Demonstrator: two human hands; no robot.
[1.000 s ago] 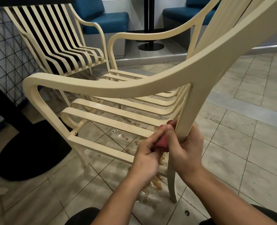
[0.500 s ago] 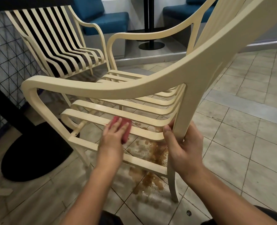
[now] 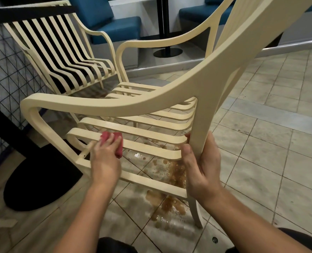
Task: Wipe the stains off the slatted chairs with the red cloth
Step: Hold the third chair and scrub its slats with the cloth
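Note:
A cream slatted chair (image 3: 115, 105) fills the middle of the view, seen from its right side. My left hand (image 3: 105, 161) presses the red cloth (image 3: 113, 142) flat onto one of the front seat slats, fingers straight over it. My right hand (image 3: 201, 167) grips the chair's rear upright just below the armrest. Brown stains speckle the slats near my right hand. A second cream slatted chair (image 3: 63, 57) stands behind at the upper left.
A foamy brown spill (image 3: 171, 181) spreads over the beige floor tiles under the seat. A black round table base (image 3: 38, 181) lies at the left beside a wire mesh panel (image 3: 3, 70). Blue upholstered seats (image 3: 118, 28) and another table pedestal (image 3: 167, 52) stand at the back.
My left hand has slid the red cloth leftward along the seat slat, away from the rear upright. My right hand keeps its grip on the upright.

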